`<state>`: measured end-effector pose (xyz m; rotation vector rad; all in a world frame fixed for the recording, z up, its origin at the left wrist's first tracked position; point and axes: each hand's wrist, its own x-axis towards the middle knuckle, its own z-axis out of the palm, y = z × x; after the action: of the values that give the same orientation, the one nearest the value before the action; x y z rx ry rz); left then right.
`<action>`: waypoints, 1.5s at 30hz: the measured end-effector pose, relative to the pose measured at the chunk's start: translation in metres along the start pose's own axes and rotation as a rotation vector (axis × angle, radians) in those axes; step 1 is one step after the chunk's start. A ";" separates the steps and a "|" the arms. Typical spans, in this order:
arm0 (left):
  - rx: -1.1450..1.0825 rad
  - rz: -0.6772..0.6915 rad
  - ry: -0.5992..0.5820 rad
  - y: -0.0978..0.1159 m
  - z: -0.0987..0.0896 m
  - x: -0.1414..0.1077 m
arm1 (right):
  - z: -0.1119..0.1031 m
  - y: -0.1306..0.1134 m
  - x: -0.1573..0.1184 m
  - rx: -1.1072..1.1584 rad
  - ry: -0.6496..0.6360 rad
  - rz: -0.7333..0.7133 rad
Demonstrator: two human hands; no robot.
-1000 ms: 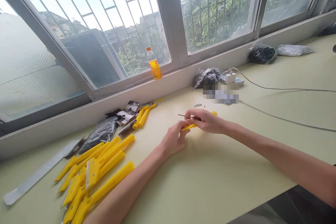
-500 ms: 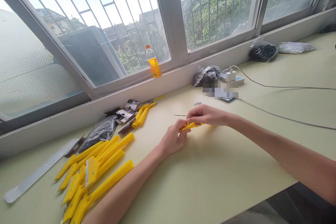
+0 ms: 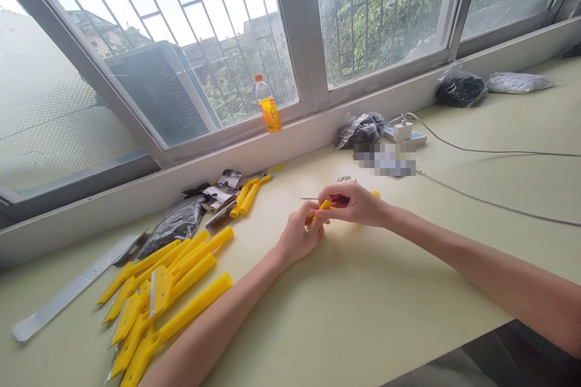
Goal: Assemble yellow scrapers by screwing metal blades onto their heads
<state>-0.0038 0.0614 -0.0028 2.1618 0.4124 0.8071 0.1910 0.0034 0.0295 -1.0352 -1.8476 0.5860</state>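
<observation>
My left hand point(image 3: 302, 230) is closed on the head end of a yellow scraper point(image 3: 325, 205), most of it hidden by my fingers. Its handle tip shows past my right hand point(image 3: 358, 202). That hand is closed too, holding a screwdriver point(image 3: 338, 199) with a dark red handle, and its fingers also touch the scraper. The thin metal shaft points left above my left hand. Just beyond my hands lie several small screws point(image 3: 346, 179). To the left, yellow scrapers point(image 3: 181, 272) with metal blades are heaped beside my left forearm.
Loose yellow handles point(image 3: 247, 196) and dark card packets point(image 3: 222, 190) lie at the back left beside a black plastic bag point(image 3: 175, 227). An orange-capped bottle point(image 3: 270, 112) stands by the window. Bagged parts point(image 3: 361, 130), a power strip point(image 3: 411, 136) and cables point(image 3: 494, 198) occupy the back right.
My right hand has turned and lowered onto the scraper, so the screwdriver's dark red handle now shows. The scraper is tilted differently. The view has shifted slightly.
</observation>
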 end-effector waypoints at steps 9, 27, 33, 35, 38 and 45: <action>0.020 -0.004 -0.002 0.002 -0.001 0.000 | 0.005 -0.001 -0.002 -0.235 0.081 -0.037; 0.181 0.154 0.057 -0.010 0.001 -0.001 | 0.011 0.006 -0.005 -0.116 0.168 0.027; 0.154 0.142 0.101 -0.009 -0.001 0.001 | 0.012 0.013 -0.005 -0.099 0.246 0.002; 0.157 0.162 0.137 -0.007 -0.002 0.001 | 0.012 0.016 -0.007 -0.158 0.262 -0.029; 0.156 0.273 0.197 -0.006 -0.003 0.001 | 0.010 0.022 -0.013 -0.263 0.259 -0.101; 0.263 0.468 0.113 -0.004 0.000 -0.003 | 0.007 0.028 -0.029 -0.352 0.159 -0.207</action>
<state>-0.0061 0.0620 -0.0070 2.5083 0.0640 1.1910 0.2031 -0.0060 -0.0088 -1.0628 -1.9240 0.0527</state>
